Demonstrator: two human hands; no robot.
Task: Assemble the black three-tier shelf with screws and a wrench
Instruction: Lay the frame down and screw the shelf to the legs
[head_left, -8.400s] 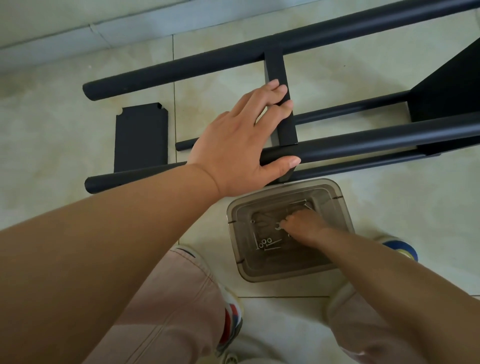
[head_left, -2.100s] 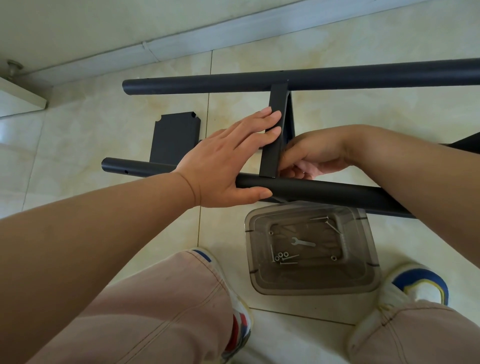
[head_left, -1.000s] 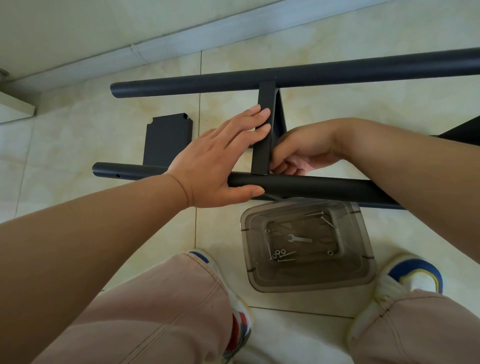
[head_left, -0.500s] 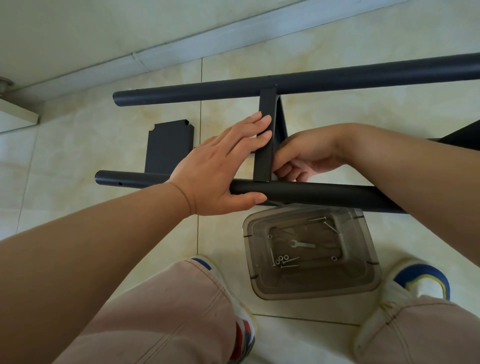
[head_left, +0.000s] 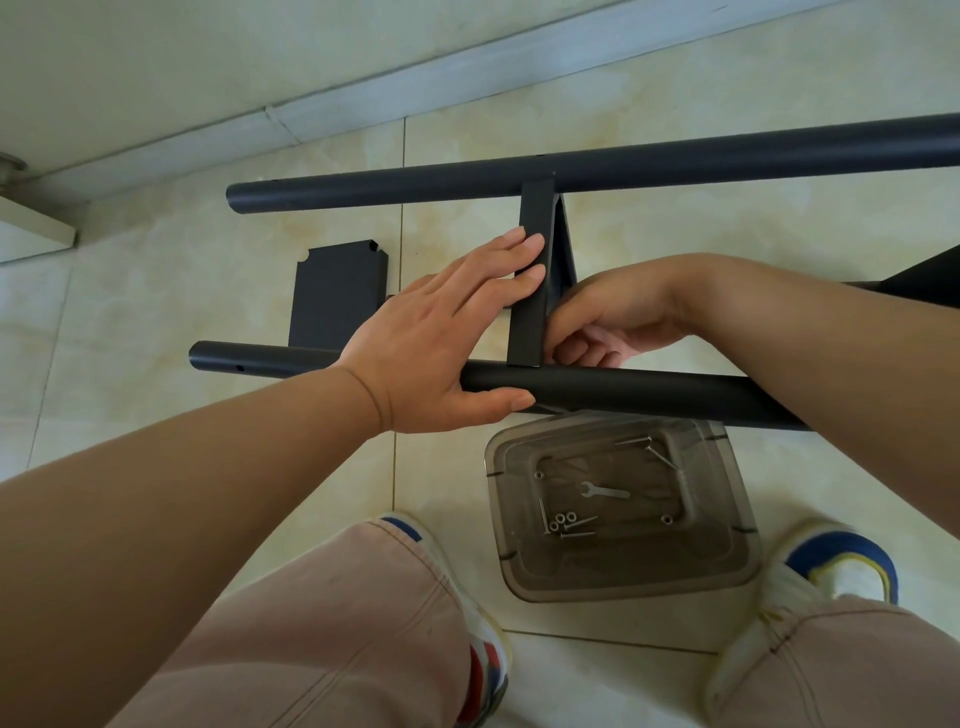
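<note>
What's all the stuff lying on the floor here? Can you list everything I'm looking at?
Long tubes: two, black, lying across the floor, one far, one near.
Cross piece: one, black, spanning between the two tubes.
Flat panel: one, black, on the floor left of the cross piece.
Shelf part: one, black, at the right edge, mostly cut off.
Plastic box: one, clear grey, on the floor between the feet.
Wrench: one, silver, inside the box.
Screws and nuts: several, silver, inside the box.
Shoes: two, white with blue and red.
Trousers: pink.
Left hand: flat on the cross piece and near tube.
Right hand: fingers curled beside the cross piece; what it holds is hidden.
</note>
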